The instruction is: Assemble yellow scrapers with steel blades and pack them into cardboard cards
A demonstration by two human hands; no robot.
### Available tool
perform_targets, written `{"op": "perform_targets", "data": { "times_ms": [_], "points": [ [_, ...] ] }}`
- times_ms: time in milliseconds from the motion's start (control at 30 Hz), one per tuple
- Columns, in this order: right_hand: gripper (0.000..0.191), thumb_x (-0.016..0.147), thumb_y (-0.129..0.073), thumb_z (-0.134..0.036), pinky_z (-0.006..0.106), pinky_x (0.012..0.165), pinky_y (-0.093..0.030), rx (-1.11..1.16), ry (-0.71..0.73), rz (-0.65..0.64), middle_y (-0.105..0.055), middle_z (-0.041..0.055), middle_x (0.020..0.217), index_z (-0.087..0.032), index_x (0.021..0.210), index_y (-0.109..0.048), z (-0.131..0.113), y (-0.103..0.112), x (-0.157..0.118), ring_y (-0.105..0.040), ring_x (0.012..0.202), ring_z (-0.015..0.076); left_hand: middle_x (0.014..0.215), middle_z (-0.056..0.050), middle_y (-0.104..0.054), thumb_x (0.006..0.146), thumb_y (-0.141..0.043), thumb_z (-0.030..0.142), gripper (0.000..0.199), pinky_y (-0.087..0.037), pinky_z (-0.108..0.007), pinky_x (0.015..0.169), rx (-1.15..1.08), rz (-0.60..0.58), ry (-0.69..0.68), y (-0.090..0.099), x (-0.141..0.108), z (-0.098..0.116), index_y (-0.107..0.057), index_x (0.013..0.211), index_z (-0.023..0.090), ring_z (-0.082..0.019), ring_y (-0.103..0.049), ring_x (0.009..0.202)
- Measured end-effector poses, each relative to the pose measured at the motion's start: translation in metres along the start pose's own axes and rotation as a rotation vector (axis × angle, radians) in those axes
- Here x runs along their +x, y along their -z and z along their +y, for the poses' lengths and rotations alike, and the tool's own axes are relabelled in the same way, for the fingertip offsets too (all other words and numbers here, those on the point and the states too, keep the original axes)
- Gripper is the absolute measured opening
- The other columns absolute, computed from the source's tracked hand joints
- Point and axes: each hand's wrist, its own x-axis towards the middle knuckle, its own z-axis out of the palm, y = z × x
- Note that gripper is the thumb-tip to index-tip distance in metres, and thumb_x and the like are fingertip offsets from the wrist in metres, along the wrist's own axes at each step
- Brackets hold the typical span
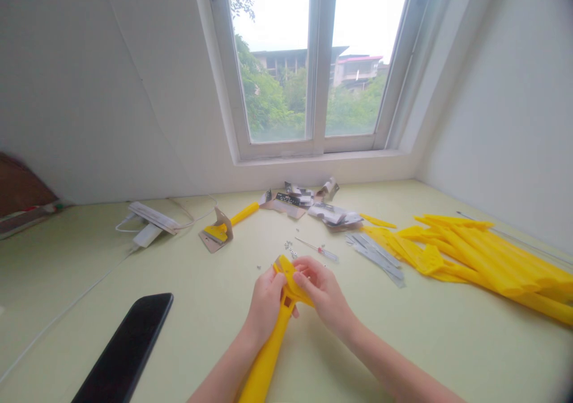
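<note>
A pale green table (447,349) spreads out before me, the broadest thing here, with a window (317,62) above its far edge. On the right lies a pile of yellow handles (483,254), long pieces overlapping one another and reaching toward the near right edge. A black phone (128,349) lies flat at the near left, well apart from my hands.

The yellow tool I have in hand (268,361) is near the middle, its long handle slanting down toward me and its head pointing away. My left hand (265,301) is closed around it just below the head, thumb on top. My right hand (322,289) grips the head from the right, thumb and fingers pinching it; a yellow part sticks out below my right hand, and I cannot tell whether it is a separate piece.

Crumpled packaging (333,217) is heaped at the far middle. Left of it, another yellow tool (245,213) lies with its head by a folded piece of cardboard (226,224). A white power strip (154,217) sits farther left. Flat metal strips (376,257) lie between the pile and a small screwdriver (329,254). Smallest are the loose metal bits (292,252), scattered just beyond my hands.
</note>
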Motion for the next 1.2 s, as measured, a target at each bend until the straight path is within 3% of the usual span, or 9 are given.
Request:
{"op": "perform_targets", "data": {
  "times_ms": [167, 267, 500, 833, 1067, 1200],
  "points": [
    [0.03, 0.079, -0.051, -0.038, 0.034, 0.077, -0.045, 0.015, -0.027, -0.159, -0.06, 0.0056, 0.101, -0.023, 0.104, -0.059, -0.007, 0.01, 0.004, -0.055, 0.087, 0.0187, 0.05, 0.003, -0.046, 0.076, -0.036, 0.023, 0.017, -0.038, -0.023, 0.036, 0.036, 0.058, -0.002, 0.005, 0.002, 0.004, -0.049, 0.07, 0.014, -0.011, -0.046, 0.038],
    [0.032, 0.077, -0.055, -0.036, 0.036, 0.08, -0.044, 0.114, -0.077, -0.241, -0.061, 0.0058, 0.103, -0.023, 0.106, -0.059, -0.012, 0.014, 0.005, -0.056, 0.089, 0.0195, 0.05, 0.003, -0.047, 0.076, -0.035, 0.023, 0.017, -0.038, -0.023, 0.036, 0.056, 0.046, -0.013, 0.006, 0.001, 0.005, -0.049, 0.072, 0.014, -0.011, -0.046, 0.038],
    [0.021, 0.072, -0.06, -0.026, 0.03, 0.07, -0.042, 0.172, -0.151, -0.149, -0.065, 0.0043, 0.083, -0.018, 0.091, -0.064, -0.009, 0.014, 0.003, -0.057, 0.076, 0.0172, 0.052, 0.003, -0.049, 0.076, -0.036, 0.023, 0.015, -0.038, -0.022, 0.037, 0.064, 0.048, -0.018, 0.006, 0.001, 0.002, -0.049, 0.074, 0.015, -0.011, -0.048, 0.039],
    [0.021, 0.07, -0.062, -0.028, 0.027, 0.067, -0.042, 0.204, -0.176, -0.118, -0.067, 0.0042, 0.081, -0.016, 0.087, -0.066, -0.012, 0.016, 0.003, -0.057, 0.074, 0.0155, 0.059, -0.001, -0.057, 0.079, -0.035, 0.026, 0.019, -0.038, -0.024, 0.04, 0.009, -0.031, 0.019, 0.01, 0.001, 0.003, -0.05, 0.079, 0.013, -0.013, -0.053, 0.04],
    [0.023, 0.068, -0.064, -0.03, 0.028, 0.065, -0.043, 0.21, -0.16, -0.107, -0.067, 0.0051, 0.082, -0.015, 0.085, -0.068, -0.015, 0.016, 0.003, -0.057, 0.072, 0.0159, 0.057, 0.001, -0.055, 0.082, -0.038, 0.039, 0.029, -0.039, -0.024, 0.045, -0.035, -0.115, 0.014, 0.01, -0.002, 0.009, -0.051, 0.078, 0.013, -0.012, -0.054, 0.044],
    [0.022, 0.066, -0.065, -0.03, 0.028, 0.062, -0.044, 0.199, -0.157, -0.101, -0.065, 0.0048, 0.079, -0.015, 0.082, -0.068, -0.016, 0.015, 0.003, -0.057, 0.068, 0.0157, 0.055, 0.001, -0.053, 0.083, -0.037, 0.042, 0.033, -0.037, -0.024, 0.045, -0.089, -0.098, 0.012, 0.01, -0.003, 0.006, -0.052, 0.077, 0.013, -0.013, -0.054, 0.044]
  ]
}}
